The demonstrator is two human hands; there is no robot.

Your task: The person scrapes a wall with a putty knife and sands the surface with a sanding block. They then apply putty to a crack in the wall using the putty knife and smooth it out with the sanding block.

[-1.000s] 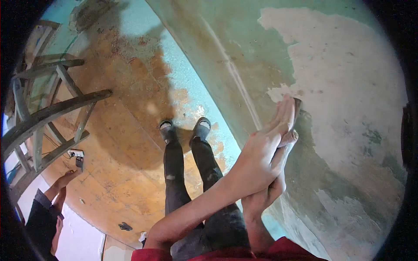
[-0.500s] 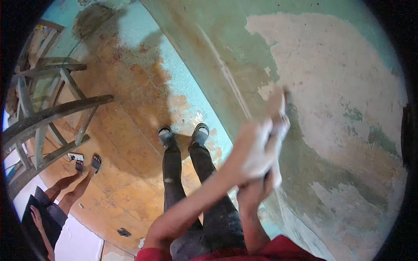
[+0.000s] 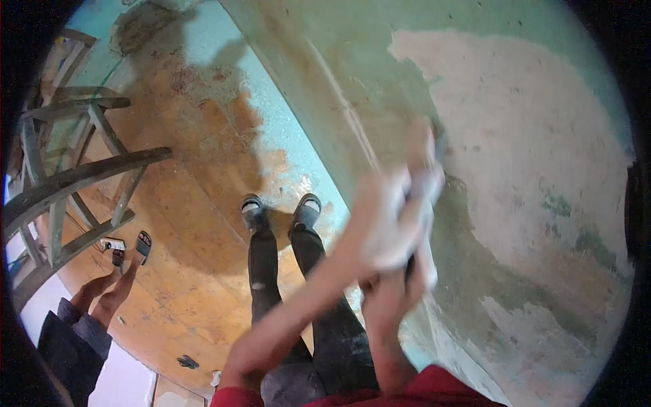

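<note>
My left hand (image 3: 380,227) and my right hand (image 3: 400,288) are together in front of the green wall, both closed and blurred by motion. The left is higher, with what looks like a finger stretched up along the wall side. Between them shows a dark piece of a narrow hand tool (image 3: 409,264), probably its handle; the fingers cover most of it, and its working end cannot be made out. Beside the hands, the wall (image 3: 380,88) has a large pale bare patch (image 3: 515,129) with ragged paint edges and a light scraped streak (image 3: 349,112).
My sandalled feet (image 3: 308,210) stand on the worn orange and turquoise floor (image 3: 203,190), close to the wall's foot. A wooden ladder-like frame (image 3: 88,180) is at left. Another person's legs (image 3: 112,295) are near a power strip (image 3: 112,243). A small dark object (image 3: 188,362) lies on the floor.
Both hands have shifted slightly left and down together, still closed. The camera view has moved a little, and the other person's hand no longer shows clearly.
</note>
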